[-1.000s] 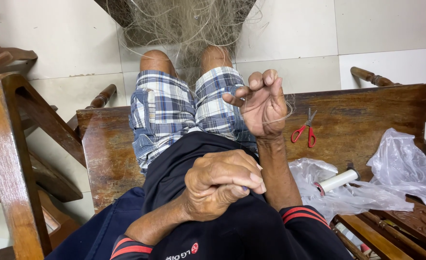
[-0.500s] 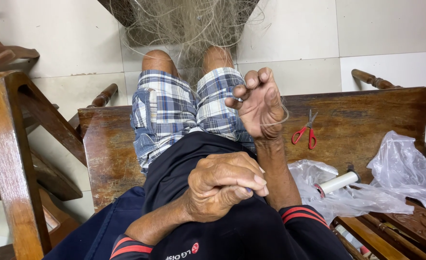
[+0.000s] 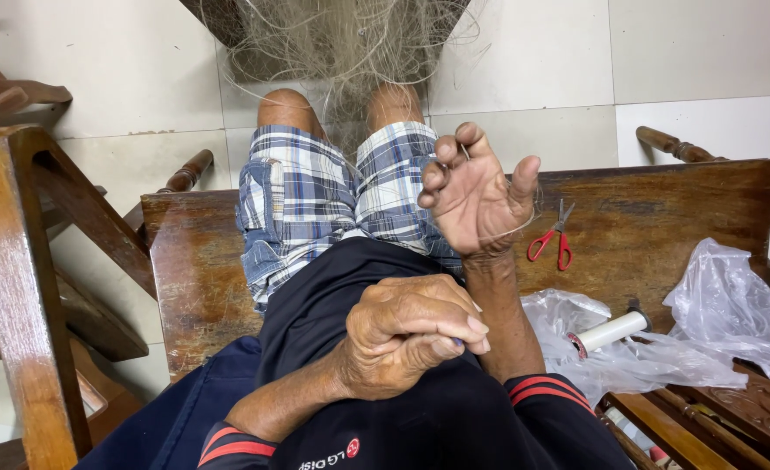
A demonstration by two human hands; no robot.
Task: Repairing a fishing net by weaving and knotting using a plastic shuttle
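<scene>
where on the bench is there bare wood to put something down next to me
Bare wood lies on the bench left of the plaid shorts, up to the armrest. Another patch sits on the right, between the raised right hand and the red scissors, and beyond them. It is crowded lower right: plastic bags and a white spool.

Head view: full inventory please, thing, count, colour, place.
fishing net: one, pale grey, bunched on the floor beyond the knees
scissors: one, red handles, on the bench to the right
spool: one, white, on the plastic bags
plastic bags: clear, crumpled, bench right
bench: one, dark brown wood, under the person
chair: brown wood, left
right hand: raised, thin line looped around it
left hand: closed, low at the lap
</scene>
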